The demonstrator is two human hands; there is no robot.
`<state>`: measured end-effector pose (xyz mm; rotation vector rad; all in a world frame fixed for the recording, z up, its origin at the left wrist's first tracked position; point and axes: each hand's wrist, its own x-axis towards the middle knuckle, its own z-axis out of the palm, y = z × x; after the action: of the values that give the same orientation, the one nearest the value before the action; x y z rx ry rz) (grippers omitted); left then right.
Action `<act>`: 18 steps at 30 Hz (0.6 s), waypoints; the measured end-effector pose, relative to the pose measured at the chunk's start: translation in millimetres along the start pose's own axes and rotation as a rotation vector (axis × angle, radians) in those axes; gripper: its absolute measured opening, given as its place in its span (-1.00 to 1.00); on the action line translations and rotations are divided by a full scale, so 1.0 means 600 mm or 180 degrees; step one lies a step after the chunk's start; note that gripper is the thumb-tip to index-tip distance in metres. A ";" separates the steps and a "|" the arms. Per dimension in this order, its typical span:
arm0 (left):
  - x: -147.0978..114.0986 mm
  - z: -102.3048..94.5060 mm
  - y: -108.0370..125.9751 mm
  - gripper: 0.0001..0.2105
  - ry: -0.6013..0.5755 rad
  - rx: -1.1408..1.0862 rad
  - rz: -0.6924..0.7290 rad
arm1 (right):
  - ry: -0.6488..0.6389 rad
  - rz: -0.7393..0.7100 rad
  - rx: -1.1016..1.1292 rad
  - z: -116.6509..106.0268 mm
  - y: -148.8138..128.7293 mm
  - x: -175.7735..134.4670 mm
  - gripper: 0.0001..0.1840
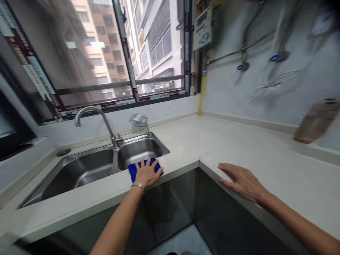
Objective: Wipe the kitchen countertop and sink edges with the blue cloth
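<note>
My left hand (pixel 146 174) lies flat with spread fingers on a blue cloth (pixel 132 171), pressing it against the white countertop (pixel 95 186) at the front rim of the sink. A silver bracelet circles that wrist. Part of the cloth is hidden under the palm. My right hand (pixel 240 180) is at the front edge of the right-hand counter, thumb and fingers apart, holding nothing. Whether it rests on the edge or hovers just above, I cannot tell. Beyond the cloth is the right basin of a steel double sink (pixel 115 159).
A curved steel faucet (pixel 102 120) rises behind the sink, beside a plastic-wrapped fitting (pixel 139 119). A brownish bottle (pixel 316 122) stands at the far right. A yellow pipe (pixel 202 94) runs down the corner wall. Dark cabinet fronts (pixel 170 202) lie below the counter.
</note>
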<state>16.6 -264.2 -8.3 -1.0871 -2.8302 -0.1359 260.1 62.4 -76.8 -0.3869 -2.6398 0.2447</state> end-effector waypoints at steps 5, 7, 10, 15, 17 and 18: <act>-0.045 0.000 -0.046 -0.35 -0.0074 -0.0034 0.0058 | 0.0250 -0.0274 0.0250 0.044 0.058 -0.003 -0.38; -0.076 -0.008 -0.086 -0.35 -0.0109 -0.0020 -0.0037 | 0.0305 -0.0293 0.0323 0.074 0.095 0.001 -0.37; -0.134 -0.027 -0.170 -0.34 -0.0152 0.0037 -0.0371 | 0.0310 -0.0433 0.0341 0.116 0.156 0.015 -0.31; -0.232 -0.053 -0.328 -0.22 -0.0129 0.0274 -0.1309 | 0.0236 -0.0647 0.0235 0.153 0.212 0.034 -0.23; -0.263 -0.059 -0.370 -0.16 -0.0089 0.0427 -0.1765 | 0.0273 -0.0659 0.0188 0.156 0.205 0.032 -0.22; -0.275 -0.061 -0.384 -0.14 -0.0080 0.0503 -0.1971 | 0.0344 -0.0604 0.0177 0.155 0.197 0.029 -0.23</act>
<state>-13.4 -548.4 -4.4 -0.1599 -3.0300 0.0549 228.8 169.6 -179.0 -0.1261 -2.5363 0.2283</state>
